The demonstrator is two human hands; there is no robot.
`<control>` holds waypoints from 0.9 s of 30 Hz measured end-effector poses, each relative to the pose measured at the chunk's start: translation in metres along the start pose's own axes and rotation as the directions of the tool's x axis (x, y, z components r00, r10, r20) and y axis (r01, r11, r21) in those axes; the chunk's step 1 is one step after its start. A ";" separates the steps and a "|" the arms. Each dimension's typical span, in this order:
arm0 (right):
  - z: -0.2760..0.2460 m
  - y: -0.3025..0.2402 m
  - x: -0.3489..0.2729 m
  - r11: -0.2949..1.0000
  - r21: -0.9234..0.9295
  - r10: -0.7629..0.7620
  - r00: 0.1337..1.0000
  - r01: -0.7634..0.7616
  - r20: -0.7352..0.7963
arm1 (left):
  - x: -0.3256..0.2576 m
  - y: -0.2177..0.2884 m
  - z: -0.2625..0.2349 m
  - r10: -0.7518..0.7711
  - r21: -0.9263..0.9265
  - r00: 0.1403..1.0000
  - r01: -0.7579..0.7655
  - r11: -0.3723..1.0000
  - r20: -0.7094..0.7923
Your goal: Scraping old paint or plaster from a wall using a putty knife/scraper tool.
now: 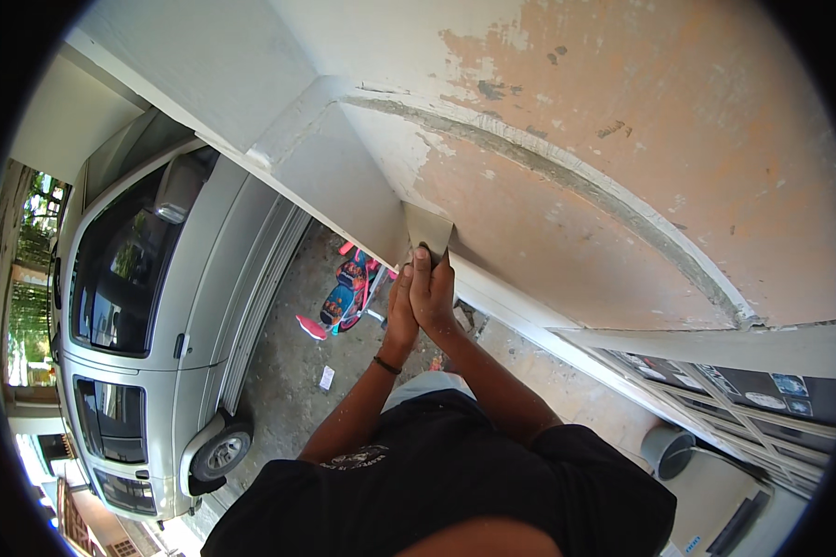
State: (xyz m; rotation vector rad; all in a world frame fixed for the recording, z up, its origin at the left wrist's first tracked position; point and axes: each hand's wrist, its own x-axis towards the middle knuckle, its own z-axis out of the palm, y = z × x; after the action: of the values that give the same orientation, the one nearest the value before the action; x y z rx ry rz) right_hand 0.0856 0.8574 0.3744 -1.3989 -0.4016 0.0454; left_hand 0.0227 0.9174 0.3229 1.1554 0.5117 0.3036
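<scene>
1. Both hands are raised together at a scraper pressed flat on the peeling wall, at its lower edge.
2. The right hand is closed round the scraper's handle; the left hand is wrapped against it, a dark band on its wrist.
3. A small white paper lies on the ground beside the silver car; blue-and-white stickers dot the dark panel at lower right; a grey bucket stands near it.

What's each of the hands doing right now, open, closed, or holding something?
Left hand: closed on the scraper's handle, beside the right hand.
Right hand: closed on the scraper, blade pressed against the peeling wall.
</scene>
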 end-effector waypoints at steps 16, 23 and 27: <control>-0.021 -0.040 0.012 0.948 -0.295 -0.065 0.981 0.118 0.183 | -0.014 0.042 0.012 0.221 0.152 0.973 -0.228 0.962 0.066; -0.081 -0.116 0.011 0.927 -0.318 -0.131 0.965 0.200 0.226 | -0.016 0.041 0.042 0.420 0.414 0.904 -0.412 0.812 0.076; -0.119 -0.108 -0.001 0.884 -0.361 -0.287 0.954 0.298 0.084 | -0.010 0.007 0.039 0.395 0.355 0.919 -0.366 0.860 -0.010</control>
State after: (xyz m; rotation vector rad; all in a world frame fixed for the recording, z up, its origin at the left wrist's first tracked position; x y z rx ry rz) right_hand 0.0984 0.7251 0.4644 -1.6960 -0.6686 -0.2730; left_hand 0.0354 0.8851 0.3435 1.5987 0.4134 0.6250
